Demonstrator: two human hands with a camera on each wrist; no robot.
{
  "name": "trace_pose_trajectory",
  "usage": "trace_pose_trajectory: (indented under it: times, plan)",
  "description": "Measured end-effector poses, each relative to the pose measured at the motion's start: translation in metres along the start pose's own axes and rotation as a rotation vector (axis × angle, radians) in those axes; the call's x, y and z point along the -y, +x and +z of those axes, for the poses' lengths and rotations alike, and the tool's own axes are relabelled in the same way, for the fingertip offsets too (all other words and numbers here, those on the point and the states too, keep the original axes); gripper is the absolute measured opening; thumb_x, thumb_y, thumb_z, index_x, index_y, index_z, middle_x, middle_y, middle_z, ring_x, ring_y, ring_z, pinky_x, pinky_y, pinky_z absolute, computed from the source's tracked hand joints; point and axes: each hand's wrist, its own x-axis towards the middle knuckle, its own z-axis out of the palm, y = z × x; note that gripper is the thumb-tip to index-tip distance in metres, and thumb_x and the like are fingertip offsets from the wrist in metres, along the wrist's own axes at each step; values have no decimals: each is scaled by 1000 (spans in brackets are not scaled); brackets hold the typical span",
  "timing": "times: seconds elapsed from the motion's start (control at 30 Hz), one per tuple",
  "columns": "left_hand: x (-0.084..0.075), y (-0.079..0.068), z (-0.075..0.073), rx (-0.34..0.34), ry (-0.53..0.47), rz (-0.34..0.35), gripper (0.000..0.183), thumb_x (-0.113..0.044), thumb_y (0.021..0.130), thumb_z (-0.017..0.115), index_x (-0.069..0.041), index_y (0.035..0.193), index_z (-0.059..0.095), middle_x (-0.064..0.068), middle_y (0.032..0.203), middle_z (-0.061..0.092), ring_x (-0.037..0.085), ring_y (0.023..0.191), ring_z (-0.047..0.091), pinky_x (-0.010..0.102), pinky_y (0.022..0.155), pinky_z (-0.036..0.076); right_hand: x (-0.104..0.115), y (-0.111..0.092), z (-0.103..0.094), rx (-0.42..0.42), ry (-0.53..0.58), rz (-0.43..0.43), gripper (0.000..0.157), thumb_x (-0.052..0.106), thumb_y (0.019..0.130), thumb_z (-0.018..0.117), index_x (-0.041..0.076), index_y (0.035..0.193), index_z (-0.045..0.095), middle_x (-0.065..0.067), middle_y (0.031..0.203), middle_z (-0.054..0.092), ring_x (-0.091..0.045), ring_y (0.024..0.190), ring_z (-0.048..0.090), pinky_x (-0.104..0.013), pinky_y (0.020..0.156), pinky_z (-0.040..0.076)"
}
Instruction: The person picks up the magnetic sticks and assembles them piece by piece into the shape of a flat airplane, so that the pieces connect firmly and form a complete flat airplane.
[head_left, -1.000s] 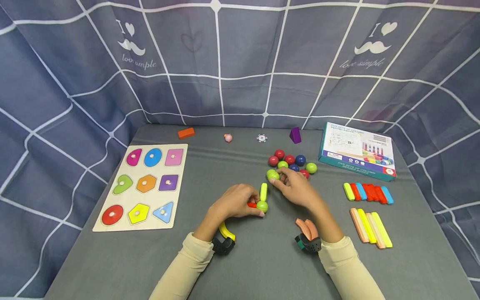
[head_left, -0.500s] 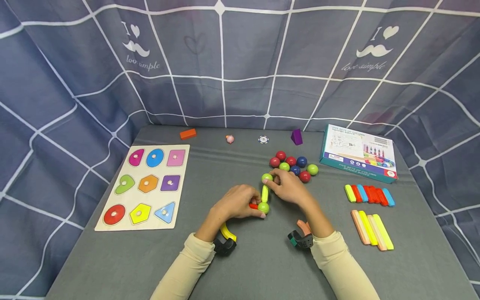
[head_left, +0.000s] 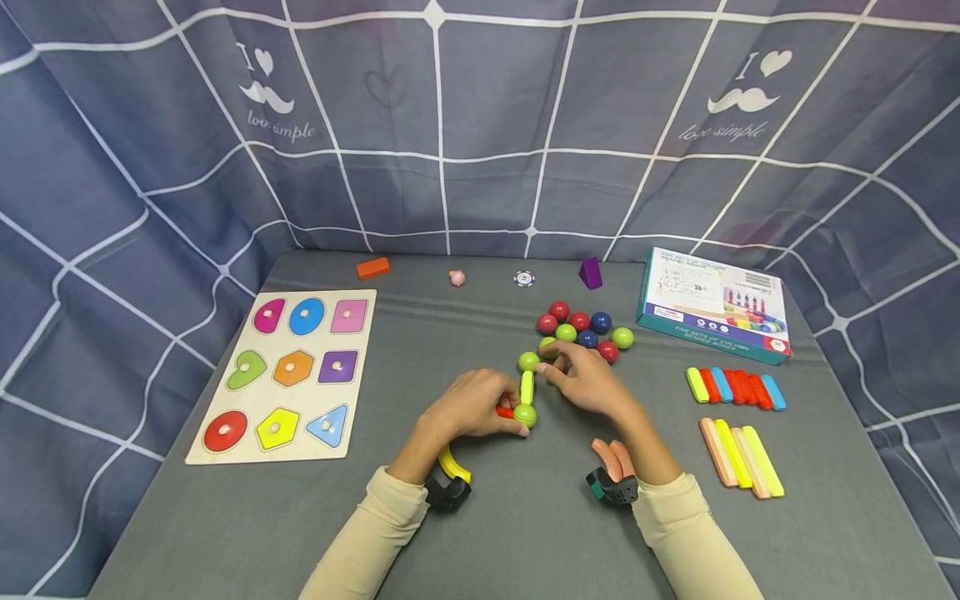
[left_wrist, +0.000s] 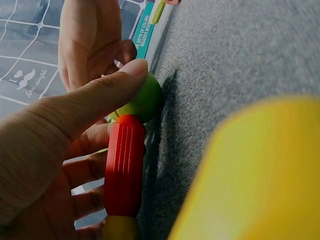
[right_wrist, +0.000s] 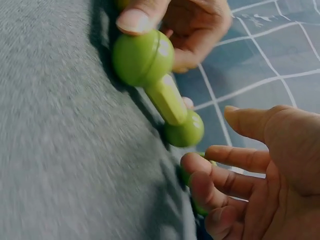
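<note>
My left hand (head_left: 474,406) pinches a green ball (head_left: 525,414) between thumb and fingers; in the left wrist view the thumb lies on it. A red stick (left_wrist: 124,167) joins this ball, with a yellow piece (left_wrist: 121,227) at the stick's other end. From the same ball a yellow-green stick (head_left: 527,387) points away toward the curtain, ending at a second green ball (head_left: 528,362). My right hand (head_left: 590,380) is just right of that second ball. Its fingers are apart from the ball in the right wrist view (right_wrist: 184,129). Another green ball (head_left: 547,343) is partly hidden behind the right fingers.
Loose red, blue and green balls (head_left: 579,321) lie beyond the right hand. Short sticks (head_left: 737,387), long sticks (head_left: 742,458) and a box (head_left: 714,308) are to the right. Curved peach pieces (head_left: 613,458) lie by the right wrist, a shape board (head_left: 283,375) at left.
My right hand has brought a green ball from the pile's near side to the yellow-green stick's far end, then let go and drawn back rightward. My left hand stays in place.
</note>
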Motion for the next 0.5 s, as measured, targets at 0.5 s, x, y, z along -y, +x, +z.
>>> trace_pose_trajectory:
  times: [0.5]
  plan:
    - [4, -3, -2, -18, 6, -34, 37, -52, 68, 80, -19, 74, 64, -6, 69, 57, 4, 59, 43, 23, 54, 33, -43, -67, -69, -325, -233, 325, 40, 38, 90, 63, 5, 113, 63, -9, 83, 64, -25, 70, 56, -35, 57, 39]
